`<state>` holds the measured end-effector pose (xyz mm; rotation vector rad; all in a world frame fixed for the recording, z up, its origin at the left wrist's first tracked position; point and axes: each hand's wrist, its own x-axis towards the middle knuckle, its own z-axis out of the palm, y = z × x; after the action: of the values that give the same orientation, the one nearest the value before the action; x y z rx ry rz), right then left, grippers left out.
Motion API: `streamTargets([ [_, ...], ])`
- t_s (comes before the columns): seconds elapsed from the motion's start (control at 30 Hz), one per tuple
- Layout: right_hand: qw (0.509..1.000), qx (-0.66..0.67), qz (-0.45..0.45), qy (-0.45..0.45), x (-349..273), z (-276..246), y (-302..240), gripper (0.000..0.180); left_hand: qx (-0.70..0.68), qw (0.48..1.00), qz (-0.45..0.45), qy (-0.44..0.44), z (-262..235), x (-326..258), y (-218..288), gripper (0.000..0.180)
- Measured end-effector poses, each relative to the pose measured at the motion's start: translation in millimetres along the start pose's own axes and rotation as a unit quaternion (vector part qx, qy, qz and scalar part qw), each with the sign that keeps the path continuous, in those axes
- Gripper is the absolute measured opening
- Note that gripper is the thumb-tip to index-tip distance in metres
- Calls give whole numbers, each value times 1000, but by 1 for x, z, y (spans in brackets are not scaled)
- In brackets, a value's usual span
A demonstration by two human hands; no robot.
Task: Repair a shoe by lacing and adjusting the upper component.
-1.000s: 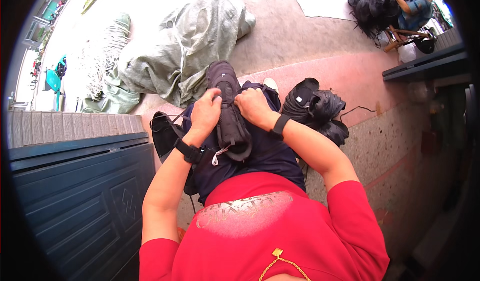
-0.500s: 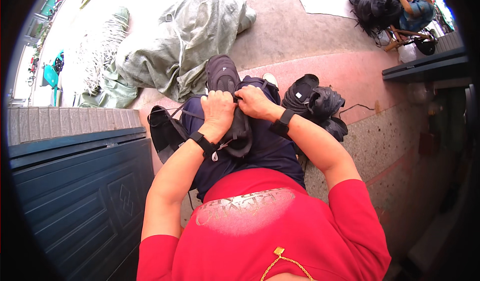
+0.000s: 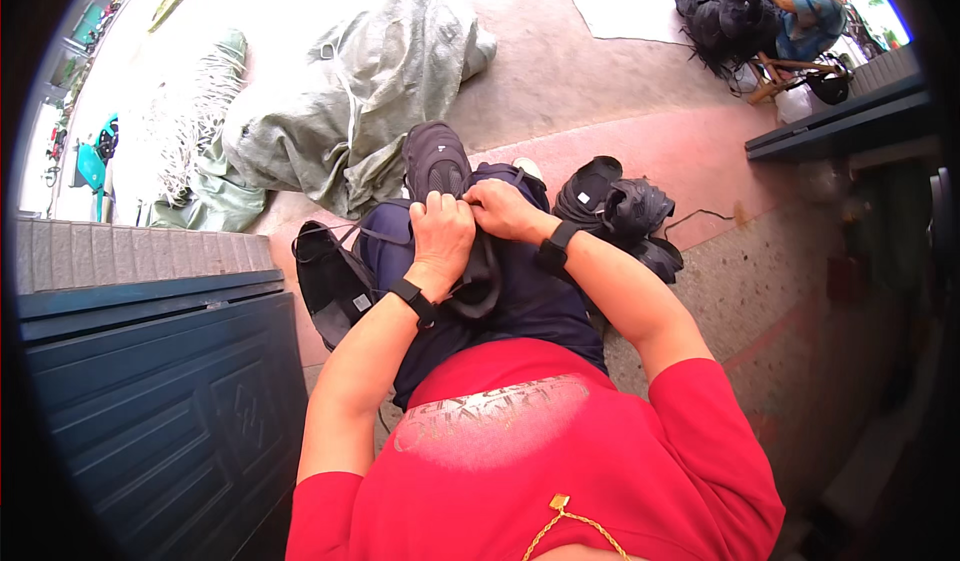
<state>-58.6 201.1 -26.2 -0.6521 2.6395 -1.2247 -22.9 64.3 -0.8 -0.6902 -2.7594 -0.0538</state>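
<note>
Closest, below a red shirt (image 3: pixel 540 441), a lap in dark trousers (image 3: pixel 545 306), with a dark shoe (image 3: pixel 436 156) lying lengthwise on it, toe away from the body. Across the shoe's middle, left hand (image 3: pixel 443 231) and right hand (image 3: pixel 500 209) close together, fingers curled inward; fingertips hidden, so cannot tell whether pinching anything. Could roll the shoe off the thighs by tugging harder to one side, or by parting the knees. Could also slip at the fingertips with an uneven pull.

Beside the left leg, a black item with a loose strand (image 3: pixel 335 281): could snag with a shift of that leg. To the right, a dark shoe bundle (image 3: pixel 638 206) trailing a lace (image 3: pixel 700 211): could get dragged by a careless foot. Beyond, a grey-green sack (image 3: pixel 330 121); farthest, a seated person (image 3: pixel 815 23), probably too distant to interfere.
</note>
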Motion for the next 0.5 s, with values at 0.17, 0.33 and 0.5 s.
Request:
streamTargets([
  [0.17, 999, 15, 12, -38, -3, 0, -2, 20, 8, 1000, -15, -5, 5, 0, -4, 7],
  [0.33, 986, -73, -87, 124, -24, 0, -26, 25, -134, 982, -131, -19, -23, -15, -23, 9],
  [0.5, 980, -19, -164, 111, -18, 2, -33, 10, -427, 844, -278, -166, -51, 3, -37, 19],
])
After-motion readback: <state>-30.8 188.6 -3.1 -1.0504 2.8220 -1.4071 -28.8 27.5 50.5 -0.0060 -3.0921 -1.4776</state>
